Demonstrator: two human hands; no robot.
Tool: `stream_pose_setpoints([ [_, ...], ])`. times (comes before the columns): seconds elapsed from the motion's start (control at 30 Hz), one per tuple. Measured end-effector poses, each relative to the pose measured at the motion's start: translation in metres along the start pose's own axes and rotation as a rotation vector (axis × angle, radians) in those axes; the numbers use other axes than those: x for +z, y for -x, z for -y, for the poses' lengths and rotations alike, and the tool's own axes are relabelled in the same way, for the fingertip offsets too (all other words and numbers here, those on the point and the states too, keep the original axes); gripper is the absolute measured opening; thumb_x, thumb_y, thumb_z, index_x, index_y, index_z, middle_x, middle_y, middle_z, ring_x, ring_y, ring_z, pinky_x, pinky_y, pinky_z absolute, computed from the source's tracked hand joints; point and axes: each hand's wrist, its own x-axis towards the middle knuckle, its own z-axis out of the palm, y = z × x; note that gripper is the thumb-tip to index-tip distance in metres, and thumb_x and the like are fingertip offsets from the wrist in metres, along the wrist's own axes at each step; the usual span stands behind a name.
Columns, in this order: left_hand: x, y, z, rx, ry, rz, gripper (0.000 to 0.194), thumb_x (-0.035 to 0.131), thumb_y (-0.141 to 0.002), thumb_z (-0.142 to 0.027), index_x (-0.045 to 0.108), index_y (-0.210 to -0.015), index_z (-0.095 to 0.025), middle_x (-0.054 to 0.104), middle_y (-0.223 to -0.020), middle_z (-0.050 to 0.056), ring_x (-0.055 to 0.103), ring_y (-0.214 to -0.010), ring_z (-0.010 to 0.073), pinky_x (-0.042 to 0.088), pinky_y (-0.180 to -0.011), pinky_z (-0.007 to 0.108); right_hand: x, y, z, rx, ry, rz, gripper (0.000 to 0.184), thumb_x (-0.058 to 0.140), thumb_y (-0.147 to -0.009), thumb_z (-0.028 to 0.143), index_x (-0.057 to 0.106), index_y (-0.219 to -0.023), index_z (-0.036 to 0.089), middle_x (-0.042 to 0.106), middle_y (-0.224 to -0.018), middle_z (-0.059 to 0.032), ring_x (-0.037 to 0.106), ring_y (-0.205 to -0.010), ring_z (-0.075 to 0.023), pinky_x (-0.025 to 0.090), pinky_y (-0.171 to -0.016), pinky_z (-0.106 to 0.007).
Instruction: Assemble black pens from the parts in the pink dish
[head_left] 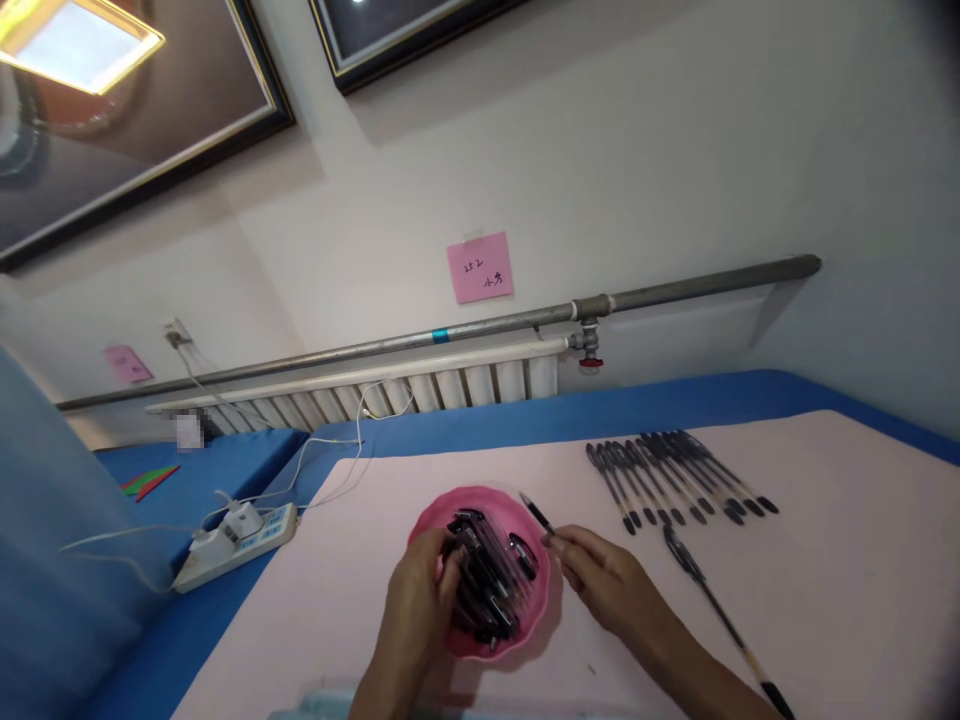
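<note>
A pink scalloped bowl (540,625) holds a heap of black pen caps and clear pen parts (487,570). My left hand (420,590) reaches over its left rim, fingers curled among the black pieces; what they pinch, if anything, is hidden. Just off the bowl's right side, my right hand (600,575) pinches a pen (537,514), its pointed tip up and to the left. Farther right, several black-capped pens (675,475) lie side by side in a slanted row. One more pen (720,610) lies apart, nearer to me, beyond my right forearm.
Pink paper (840,530) covers the blue table (600,405). At left lies a white power strip (240,550) with plugs and trailing white cables. Behind the table are a radiator (480,385), a pipe with a red-handled valve (590,362) and a pink wall note (480,268).
</note>
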Motion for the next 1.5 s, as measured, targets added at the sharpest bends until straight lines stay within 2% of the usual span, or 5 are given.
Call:
stream_pose_setpoints([
  [0.23,-0.001,0.006,-0.005,-0.069,0.668,0.099,0.031,0.049,-0.08,-0.035,0.056,-0.105,-0.018,0.062,-0.083,0.003,0.057,-0.078,0.0169,0.046,-0.068,0.028,0.007,0.015,-0.001,-0.302,0.265,0.156,0.026,0.045,-0.085,0.037,0.065,-0.093,0.022,0.069,-0.084,-0.0033,0.062,-0.077,-0.0186,0.046,-0.07,-0.027],
  [0.87,0.002,0.007,-0.001,0.175,0.344,0.175,0.021,0.05,-0.079,-0.022,0.065,-0.093,-0.022,0.061,-0.091,0.004,0.056,-0.088,0.0187,0.043,-0.081,0.03,0.003,0.024,0.005,-0.454,0.675,0.213,0.023,0.04,-0.088,0.026,0.062,-0.094,0.023,0.068,-0.087,-0.0045,0.062,-0.076,-0.0162,0.044,-0.067,-0.023],
  [1.13,0.015,0.01,-0.006,0.11,0.502,0.251,0.032,0.056,-0.075,-0.031,0.062,-0.104,-0.022,0.062,-0.098,0.006,0.057,-0.088,0.0201,0.045,-0.078,0.031,0.014,0.033,0.012,-0.408,0.592,0.212,0.019,0.044,-0.079,0.014,0.059,-0.09,0.02,0.066,-0.087,-0.0031,0.059,-0.075,-0.0146,0.042,-0.064,-0.021],
  [1.27,0.021,0.009,-0.004,-0.093,0.684,0.067,0.061,0.061,-0.069,-0.042,0.048,-0.125,-0.022,0.063,-0.1,0.007,0.059,-0.09,0.0226,0.048,-0.076,0.032,-0.006,0.025,0.023,-0.417,0.605,0.03,0.021,0.041,-0.084,0.017,0.06,-0.09,0.02,0.064,-0.087,-0.0047,0.058,-0.081,-0.0169,0.043,-0.071,-0.026],
  [1.5,0.024,0.009,-0.004,-0.021,0.553,-0.031,0.043,0.06,-0.068,-0.039,0.063,-0.107,-0.022,0.065,-0.098,0.006,0.061,-0.077,0.0209,0.05,-0.072,0.034,-0.091,0.041,0.006,-0.266,0.733,-0.46,0.024,0.045,-0.082,0.034,0.063,-0.09,0.02,0.067,-0.089,-0.0065,0.061,-0.084,-0.0217,0.045,-0.074,-0.031],
])
